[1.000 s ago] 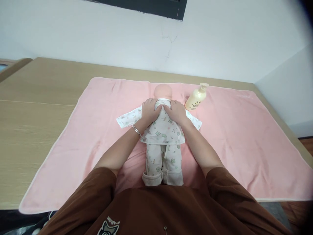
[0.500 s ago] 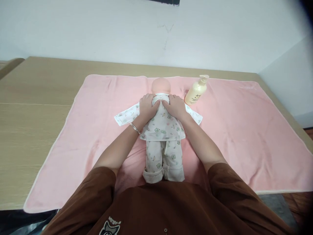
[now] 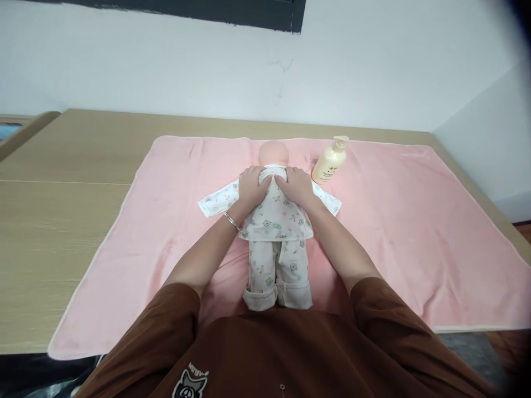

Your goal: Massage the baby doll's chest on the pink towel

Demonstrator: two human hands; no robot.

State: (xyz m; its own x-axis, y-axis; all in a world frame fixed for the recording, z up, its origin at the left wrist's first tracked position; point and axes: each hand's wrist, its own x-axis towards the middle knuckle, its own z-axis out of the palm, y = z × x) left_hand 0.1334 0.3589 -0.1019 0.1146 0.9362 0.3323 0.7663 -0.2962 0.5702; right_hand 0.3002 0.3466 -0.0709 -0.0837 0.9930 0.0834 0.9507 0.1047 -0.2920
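Note:
A baby doll point(image 3: 275, 218) in a white printed top and rolled-cuff trousers lies lengthwise before me, its bald head point(image 3: 274, 152) at the far end. No facial features show on it. My left hand point(image 3: 253, 187) lies on the doll's left-side shoulder area, fingers extended, thumb pointing inward. On the other shoulder area rests my right hand point(image 3: 297, 186), mirrored, with its thumb close to the left one. Both hands touch the fabric; the fingertips are partly hard to make out. The sleeves stretch out flat to each side.
Under the doll spreads a pink blanket point(image 3: 398, 237) on a wooden table point(image 3: 78, 243). A cream pump bottle point(image 3: 329, 165) stands beyond my right hand. A white wall point(image 3: 186, 72) with a dark panel point(image 3: 249, 14) rises behind the table.
The view has tilted up slightly, showing more of the wall and dark panel. Both hands remain on the doll's shoulder area with little visible shift.

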